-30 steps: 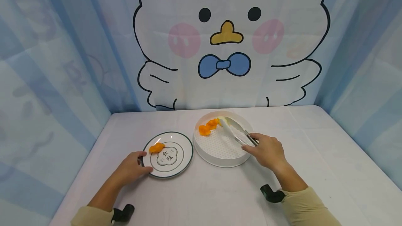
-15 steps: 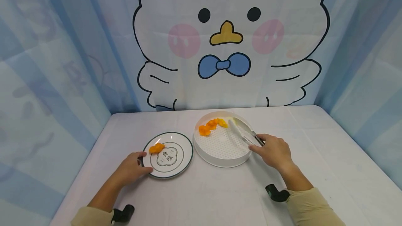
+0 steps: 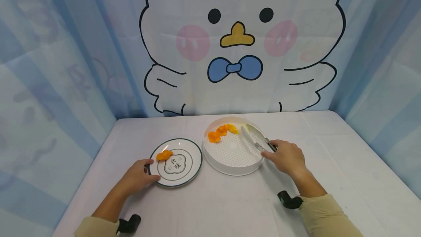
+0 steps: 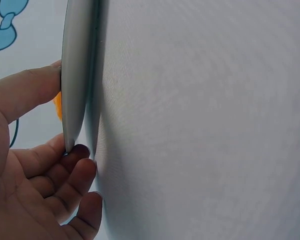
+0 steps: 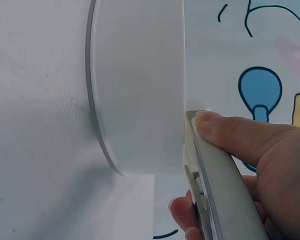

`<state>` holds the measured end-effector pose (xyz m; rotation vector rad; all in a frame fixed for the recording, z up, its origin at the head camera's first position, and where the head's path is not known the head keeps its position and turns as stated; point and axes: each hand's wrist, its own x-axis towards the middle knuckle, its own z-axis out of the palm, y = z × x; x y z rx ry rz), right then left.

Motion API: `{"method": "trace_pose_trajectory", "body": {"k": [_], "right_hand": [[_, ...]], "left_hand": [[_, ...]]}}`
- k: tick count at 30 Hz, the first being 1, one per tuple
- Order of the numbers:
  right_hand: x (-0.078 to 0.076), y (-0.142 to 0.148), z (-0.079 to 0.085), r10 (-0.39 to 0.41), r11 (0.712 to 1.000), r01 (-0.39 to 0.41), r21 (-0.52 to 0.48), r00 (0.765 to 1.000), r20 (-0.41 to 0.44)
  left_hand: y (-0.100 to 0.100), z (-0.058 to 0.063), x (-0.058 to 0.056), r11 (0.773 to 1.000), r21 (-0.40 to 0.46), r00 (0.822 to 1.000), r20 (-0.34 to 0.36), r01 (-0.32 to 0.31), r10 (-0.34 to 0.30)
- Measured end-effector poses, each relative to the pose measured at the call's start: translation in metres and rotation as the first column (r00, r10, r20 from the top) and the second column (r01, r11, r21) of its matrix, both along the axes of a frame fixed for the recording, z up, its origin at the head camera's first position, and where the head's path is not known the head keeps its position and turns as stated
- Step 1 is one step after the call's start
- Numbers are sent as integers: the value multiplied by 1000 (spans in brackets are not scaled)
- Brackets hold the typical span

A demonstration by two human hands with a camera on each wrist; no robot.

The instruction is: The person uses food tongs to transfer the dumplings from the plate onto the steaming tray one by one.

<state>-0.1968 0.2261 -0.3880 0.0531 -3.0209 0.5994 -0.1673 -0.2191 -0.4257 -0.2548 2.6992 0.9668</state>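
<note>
My left hand grips the rim of a white plate with a dark green edge line. In the left wrist view, the fingers pinch the edge of the plate. An orange piece, looking like shaped dough, lies on the plate. My right hand holds metal tongs, their arms spread over a round white steamer tray with a dimpled floor. Orange pieces and a yellow piece lie along its far left side. The tongs' tips stand right of the yellow piece, apart from it.
A white cloth covers the table. The steamer tray stands close to the plate's right, near the back edge. Behind the table hangs a curtain with a cartoon chick; blue curtains flank both sides. A black camera mount sits at each wrist.
The tongs have let go of the yellow piece, which stays in the tray. My right hand has shifted a little to the right with them. The left hand and plate have not moved.
</note>
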Motion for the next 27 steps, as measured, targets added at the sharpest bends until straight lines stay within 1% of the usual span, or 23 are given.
{"method": "trace_pose_trajectory", "body": {"k": [11, 18, 23, 27], "right_hand": [[-2, -2, 2, -15, 1000, 15, 5, 999, 41], [-3, -3, 5, -25, 1000, 25, -8, 998, 50], [-1, -9, 8, -11, 1000, 12, -15, 999, 47], [2, -18, 9, 18, 1000, -18, -17, 1000, 23]], "left_hand": [[0, 0, 0, 1000, -4, 1000, -3, -4, 4], [1, 0, 0, 1000, -2, 1000, 0, -7, 7], [1, 0, 1, 1000, -5, 1000, -1, -6, 6], [1, 0, 2, 1000, -2, 1000, -9, -6, 6]]}}
